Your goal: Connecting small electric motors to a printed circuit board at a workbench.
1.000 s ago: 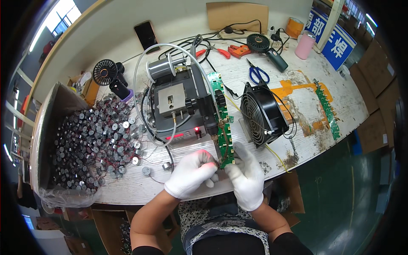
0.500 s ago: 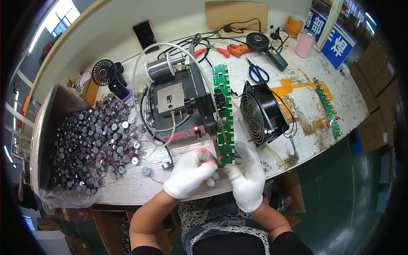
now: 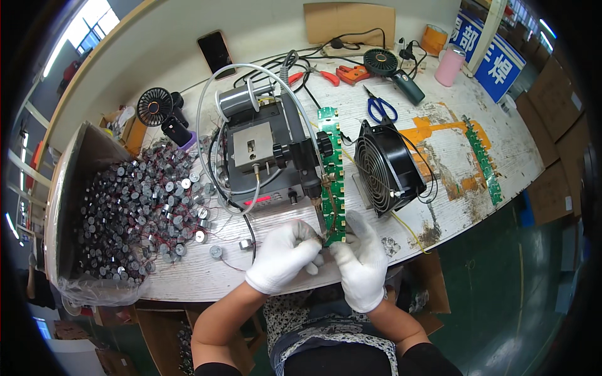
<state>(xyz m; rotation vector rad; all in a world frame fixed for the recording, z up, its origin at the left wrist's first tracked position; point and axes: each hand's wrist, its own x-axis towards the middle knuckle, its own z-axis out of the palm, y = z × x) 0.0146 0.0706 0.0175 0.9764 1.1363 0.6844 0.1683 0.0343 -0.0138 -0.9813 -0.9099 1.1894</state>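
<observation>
A long green circuit board strip (image 3: 334, 182) lies beside the soldering machine (image 3: 258, 147), under its iron (image 3: 317, 210). My right hand (image 3: 362, 266), in a white glove, grips the strip's near end between thumb and fingers. My left hand (image 3: 283, 258), also gloved, is pinched closed at the strip's left edge, close by the iron's tip. What its fingertips hold is too small and covered to make out. Solder wire is wound on a spool (image 3: 236, 102) on top of the machine. Left of my left hand lie a small round motor (image 3: 216, 252) and another motor (image 3: 245, 244).
A box at the left spills a heap of small motors (image 3: 144, 213) with red wires. A black fan (image 3: 385, 166) stands right of the strip. Beyond are blue scissors (image 3: 380, 105), a handheld fan (image 3: 394, 72) and a pink can (image 3: 449, 65). Another board strip (image 3: 483, 160) lies far right.
The board strip has slid a little toward me. My left hand has shifted slightly right. The red light on the machine's front and the red glow on my left glove have gone out.
</observation>
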